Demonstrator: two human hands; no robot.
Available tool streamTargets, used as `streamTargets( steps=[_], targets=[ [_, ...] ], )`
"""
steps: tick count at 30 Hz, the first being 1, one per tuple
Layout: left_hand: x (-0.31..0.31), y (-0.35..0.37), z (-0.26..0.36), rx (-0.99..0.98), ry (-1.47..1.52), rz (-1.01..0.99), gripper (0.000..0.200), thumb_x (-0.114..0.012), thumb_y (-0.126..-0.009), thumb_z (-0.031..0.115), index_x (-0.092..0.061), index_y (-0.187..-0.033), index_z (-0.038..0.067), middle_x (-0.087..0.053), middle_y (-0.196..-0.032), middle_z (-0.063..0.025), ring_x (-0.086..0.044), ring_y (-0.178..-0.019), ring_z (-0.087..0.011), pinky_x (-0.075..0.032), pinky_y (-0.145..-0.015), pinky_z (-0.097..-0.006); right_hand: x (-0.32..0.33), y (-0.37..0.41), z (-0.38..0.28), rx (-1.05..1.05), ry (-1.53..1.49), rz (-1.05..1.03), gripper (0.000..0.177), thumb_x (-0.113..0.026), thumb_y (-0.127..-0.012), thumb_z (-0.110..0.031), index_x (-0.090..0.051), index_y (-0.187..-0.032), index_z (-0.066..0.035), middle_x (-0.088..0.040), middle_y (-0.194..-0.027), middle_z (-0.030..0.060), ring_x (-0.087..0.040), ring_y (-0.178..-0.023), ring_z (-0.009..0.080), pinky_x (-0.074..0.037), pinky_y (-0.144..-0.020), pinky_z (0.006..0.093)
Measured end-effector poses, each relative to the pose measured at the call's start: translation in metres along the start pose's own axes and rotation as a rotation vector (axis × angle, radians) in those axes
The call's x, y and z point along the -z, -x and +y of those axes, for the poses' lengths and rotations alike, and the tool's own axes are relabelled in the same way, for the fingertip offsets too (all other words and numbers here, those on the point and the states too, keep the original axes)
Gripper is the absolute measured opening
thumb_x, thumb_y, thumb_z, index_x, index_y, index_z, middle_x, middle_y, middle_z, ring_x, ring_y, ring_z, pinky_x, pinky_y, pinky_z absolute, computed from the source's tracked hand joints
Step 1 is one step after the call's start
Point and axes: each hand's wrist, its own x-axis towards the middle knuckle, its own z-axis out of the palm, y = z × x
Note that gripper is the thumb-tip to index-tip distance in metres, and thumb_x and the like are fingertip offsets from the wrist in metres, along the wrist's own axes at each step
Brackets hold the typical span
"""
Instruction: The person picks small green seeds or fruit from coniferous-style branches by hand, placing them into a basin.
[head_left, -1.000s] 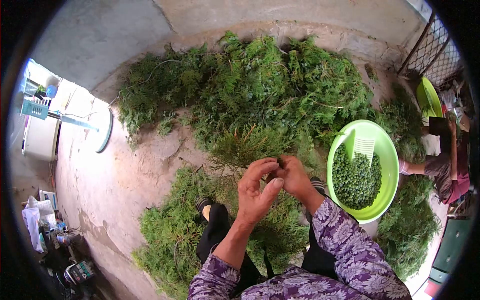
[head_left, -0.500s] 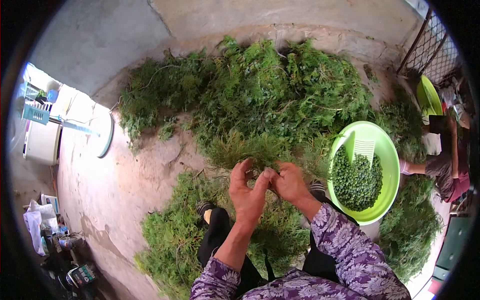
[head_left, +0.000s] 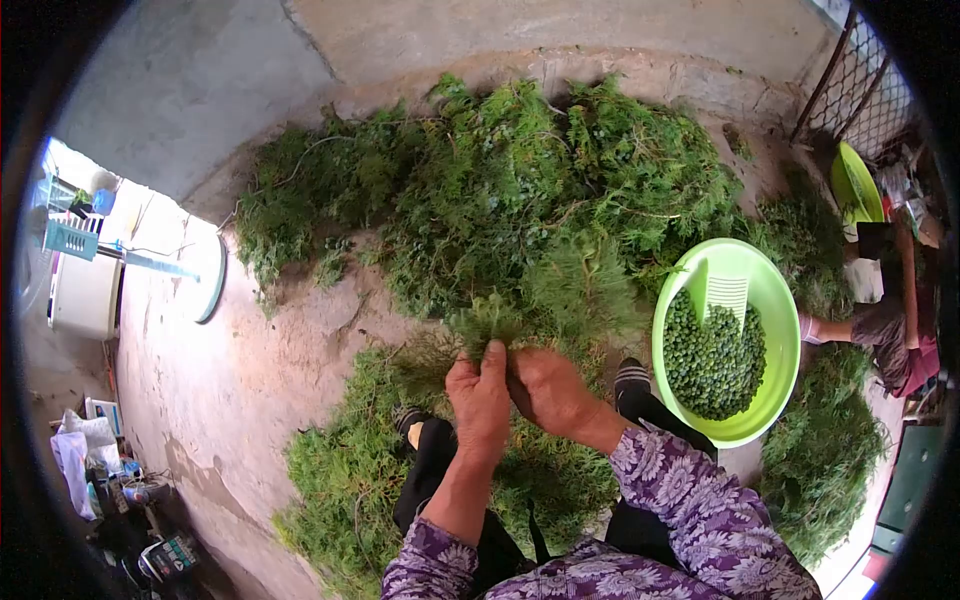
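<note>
Both hands are close together over the floor between my feet. My left hand (head_left: 478,402) is closed, thumb on top, around a leafy evergreen sprig (head_left: 487,318) whose fronds stick out past the fingers. My right hand (head_left: 560,393) is pressed up against it with curled fingers, closed on the lower part of the same sprig; its fingertips are mostly hidden. A bright green basin (head_left: 785,345) stands on the right, partly filled with small round green cones (head_left: 712,365). Beyond my hands lies a large heap of evergreen branches (head_left: 500,180).
More cut greenery (head_left: 345,450) lies around my feet. A person (head_left: 895,340) sits at the far right, near another green basin (head_left: 857,190). A pedestal fan's round base (head_left: 210,275) stands at left. Assorted bags and boxes (head_left: 95,450) are at lower left.
My hands have moved slightly down and closer to me, and the right hand has turned with its back upward. The sprig's fronds have shifted and now point more upward.
</note>
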Motion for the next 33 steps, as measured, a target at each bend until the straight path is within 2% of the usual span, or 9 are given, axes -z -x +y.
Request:
streamTargets(
  steps=[3,5,7,8,11,27,30,32,33],
  targets=[
    [0.0,0.0,0.008,0.064,0.028,0.178,0.012,-0.054,-0.083,0.015,-0.055,-0.087,0.003,-0.058,-0.082,-0.0023,-0.05,-0.07,-0.0085,-0.04,-0.062,-0.0227,0.007,-0.002,0.001,-0.083,-0.067,-0.086,0.018,-0.056,-0.07,-0.004,-0.054,-0.085,0.004,-0.054,-0.068,0.0178,-0.054,-0.062,0.0321,-0.042,-0.053,0.0352],
    [0.006,-0.006,0.005,0.025,0.096,0.11,0.012,-0.053,-0.084,0.016,-0.056,-0.083,0.004,-0.058,-0.08,-0.0011,-0.05,-0.069,-0.0091,-0.039,-0.064,-0.0241,0.019,-0.008,0.003,-0.157,-0.095,-0.143,0.02,-0.056,-0.073,-0.007,-0.054,-0.09,0.004,-0.057,-0.069,0.0159,-0.057,-0.063,0.0273,-0.044,-0.055,0.0321],
    [0.004,-0.004,0.011,-0.018,0.064,0.035,0.015,-0.052,-0.084,0.017,-0.056,-0.081,0.004,-0.058,-0.075,-0.0005,-0.05,-0.068,-0.0092,-0.039,-0.065,-0.0257,0.036,-0.014,0.006,-0.6,-0.414,-0.123,0.023,-0.055,-0.079,-0.014,-0.055,-0.095,0.003,-0.06,-0.072,0.0081,-0.059,-0.068,0.0147,-0.046,-0.058,0.0254],
    [0.007,-0.005,0.009,-0.018,0.063,0.033,0.015,-0.052,-0.084,0.017,-0.056,-0.081,0.004,-0.058,-0.075,-0.0005,-0.05,-0.068,-0.0092,-0.039,-0.065,-0.0257,0.042,-0.016,0.008,-0.629,-0.478,-0.091,0.022,-0.052,-0.083,-0.016,-0.055,-0.096,0.002,-0.059,-0.076,0.0012,-0.057,-0.068,0.008,-0.046,-0.056,0.0222],
    [0.014,-0.007,0.002,0.024,0.04,-0.088,0.01,-0.051,-0.084,0.012,-0.054,-0.087,0.003,-0.058,-0.079,-0.0065,-0.054,-0.069,-0.0175,-0.044,-0.061,-0.0337,0.046,-0.016,0.015,-0.669,-0.77,-0.031,0.024,-0.052,-0.083,-0.016,-0.054,-0.101,0.001,-0.059,-0.085,0.0027,-0.057,-0.068,0.0084,-0.045,-0.058,0.0222],
    [0.006,0.001,0.016,0.21,0.221,-0.114,0.009,-0.056,-0.081,0.015,-0.056,-0.088,0.009,-0.056,-0.081,0.0011,-0.05,-0.065,-0.0094,-0.04,-0.048,-0.0264,0.047,-0.017,0.006,-0.431,-0.718,-0.07,0.028,-0.054,-0.076,0.002,-0.055,-0.103,-0.003,-0.057,-0.095,0.0009,-0.051,-0.084,0.0065,-0.044,-0.071,0.0221],
    [0.009,0.0,0.017,0.219,0.247,-0.067,0.01,-0.057,-0.079,0.013,-0.056,-0.089,0.01,-0.057,-0.081,0.0017,-0.052,-0.069,-0.0098,-0.04,-0.048,-0.0258,0.044,-0.015,0.01,-0.443,-0.593,-0.059,0.023,-0.057,-0.074,-0.002,-0.056,-0.097,-0.002,-0.058,-0.089,0.0031,-0.054,-0.076,0.0106,-0.045,-0.066,0.0246],
    [0.01,-0.001,0.015,0.211,0.263,-0.063,0.01,-0.057,-0.079,0.012,-0.056,-0.089,0.011,-0.057,-0.082,0.002,-0.053,-0.071,-0.0099,-0.04,-0.048,-0.0255,0.043,-0.014,0.007,-0.255,-0.053,0.006,0.023,-0.06,-0.07,-0.009,-0.056,-0.092,-0.002,-0.057,-0.081,0.0074,-0.055,-0.067,0.0168,-0.045,-0.061,0.0282],
    [0.01,-0.001,0.013,0.213,0.234,-0.061,0.011,-0.058,-0.078,0.012,-0.057,-0.089,0.011,-0.057,-0.082,0.0019,-0.054,-0.07,-0.0102,-0.041,-0.048,-0.0256,0.041,-0.013,0.007,-0.256,-0.053,0.006,0.023,-0.06,-0.07,-0.009,-0.056,-0.092,-0.002,-0.057,-0.081,0.0074,-0.055,-0.067,0.0168,-0.045,-0.061,0.0282]
  ],
)
